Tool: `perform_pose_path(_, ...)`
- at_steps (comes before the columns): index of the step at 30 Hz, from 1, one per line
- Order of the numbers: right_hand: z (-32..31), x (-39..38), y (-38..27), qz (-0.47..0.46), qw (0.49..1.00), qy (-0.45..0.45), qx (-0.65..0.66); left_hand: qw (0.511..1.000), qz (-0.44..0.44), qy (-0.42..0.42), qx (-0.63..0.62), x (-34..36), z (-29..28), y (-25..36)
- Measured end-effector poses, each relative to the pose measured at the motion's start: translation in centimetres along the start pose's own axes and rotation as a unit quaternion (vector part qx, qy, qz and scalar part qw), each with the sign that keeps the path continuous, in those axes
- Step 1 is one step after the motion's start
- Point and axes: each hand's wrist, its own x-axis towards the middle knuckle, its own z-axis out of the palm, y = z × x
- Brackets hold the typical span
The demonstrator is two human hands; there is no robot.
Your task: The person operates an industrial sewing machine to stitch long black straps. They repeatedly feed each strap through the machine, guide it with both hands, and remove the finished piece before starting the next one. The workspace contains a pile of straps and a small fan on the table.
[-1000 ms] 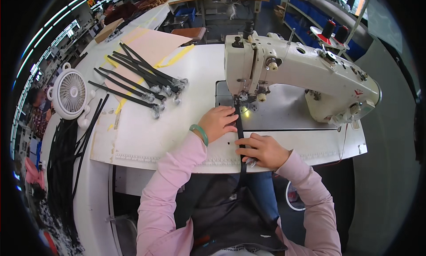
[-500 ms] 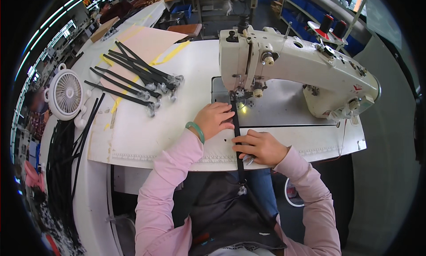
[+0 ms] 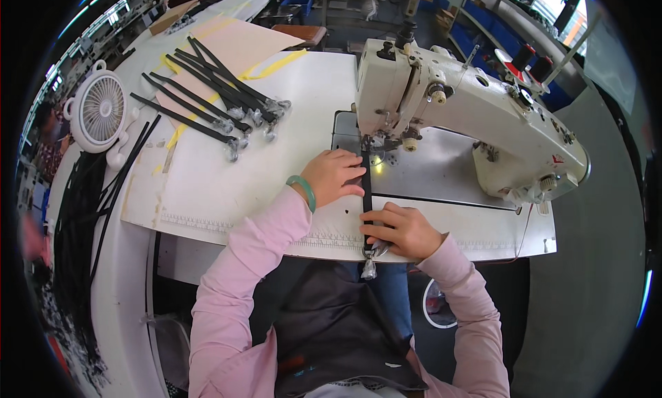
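Head view: left hand (image 3: 334, 178) unclenched on black strap (image 3: 367, 191); right hand (image 3: 408, 232) touching, grasp unclear; clear wrap (image 3: 369, 270) encloses strap's end.

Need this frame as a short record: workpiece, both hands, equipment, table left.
workpiece: narrow flat black strap, leading under the machine head; clear-wrapped end at the table's front edge
left hand: bare, green bangle at wrist, fingertips at strap's left edge
right hand: bare, fingertips on strap, nearer the person
equipment: cream-white metal sewing machine
table left: loose black straps with clear-wrapped ends, round white fan
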Motion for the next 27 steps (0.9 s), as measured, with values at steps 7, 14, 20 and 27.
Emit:
perform_pose_path(7,0.1,-1.3,-0.6,-0.028,0.997,0.021,0.062,1.0,-0.001,0.002,-0.004,-0.1,0.3,-0.2)
perform_pose_path(14,-0.3,-1.3,0.5,0.004,1.0,-0.009,0.029,1.0,0.0,-0.003,-0.008,0.0,0.4,-0.2)
perform_pose_path(20,-0.8,-0.7,2.0,0.018,1.0,-0.014,0.02,0.999,-0.005,0.001,-0.032,0.2,0.4,-0.2)
perform_pose_path(27,-0.6,-0.1,3.4,0.068,0.997,-0.011,0.023,0.998,-0.004,0.041,-0.044,0.5,0.6,-0.2)
